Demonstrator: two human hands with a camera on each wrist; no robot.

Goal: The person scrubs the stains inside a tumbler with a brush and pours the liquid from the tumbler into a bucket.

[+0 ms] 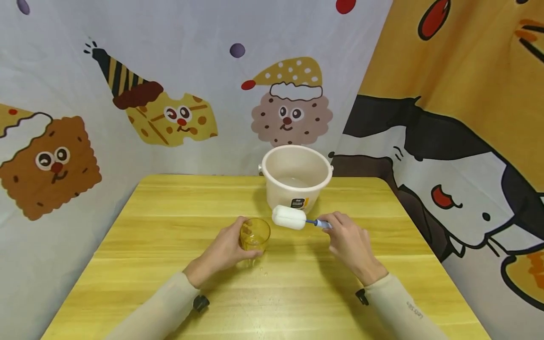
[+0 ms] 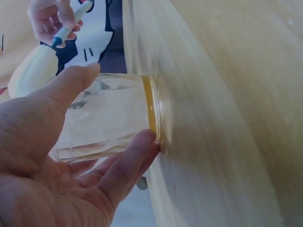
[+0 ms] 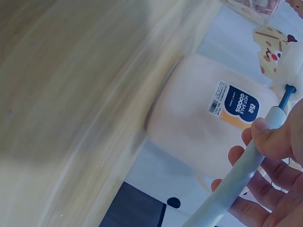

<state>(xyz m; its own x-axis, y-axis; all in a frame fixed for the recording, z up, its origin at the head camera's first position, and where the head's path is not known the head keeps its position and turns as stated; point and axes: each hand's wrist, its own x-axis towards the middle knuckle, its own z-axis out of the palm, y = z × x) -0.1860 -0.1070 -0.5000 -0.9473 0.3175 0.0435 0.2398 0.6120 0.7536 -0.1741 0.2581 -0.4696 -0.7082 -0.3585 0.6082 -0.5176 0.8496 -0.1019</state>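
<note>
My left hand grips a yellowish see-through glass from its left side, thumb on one side and fingers on the other. In the left wrist view the glass stands upright with its base right at the tabletop. My right hand holds a sponge cup brush by its pale blue handle. The brush's white sponge head points left, raised above the table and just right of the glass. In the right wrist view, thumb and fingers close round the handle.
A cream bucket with a label stands at the back of the wooden table, behind the brush head, with a little water showing inside. Small water drops lie near the glass. A cartoon-printed cloth hangs behind and beside the table.
</note>
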